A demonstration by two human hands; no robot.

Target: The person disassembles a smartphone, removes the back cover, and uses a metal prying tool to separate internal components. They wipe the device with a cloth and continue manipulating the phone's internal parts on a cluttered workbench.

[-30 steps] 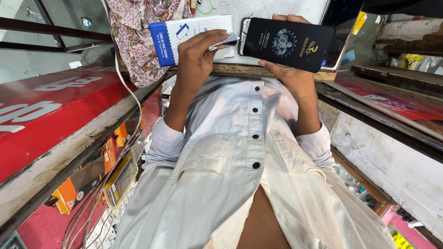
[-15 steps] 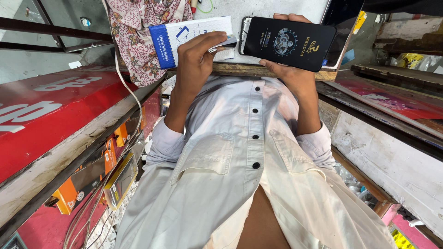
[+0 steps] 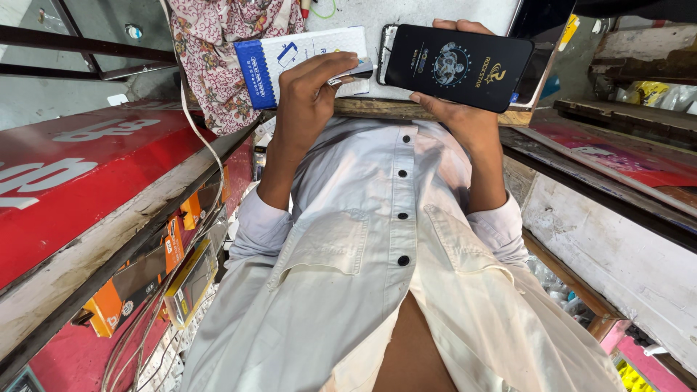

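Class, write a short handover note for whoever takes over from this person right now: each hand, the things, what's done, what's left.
Left hand: fingers shut on a small silvery tool.
Right hand: holds the black phone above the wooden bench.
White-and-blue box lies on the bench.
Done: phone and tool in hand.
Left: tool not clearly touching the phone.

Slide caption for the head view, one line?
Right hand holds a black phone at the bench edge; left hand pinches a small silvery tool beside it.
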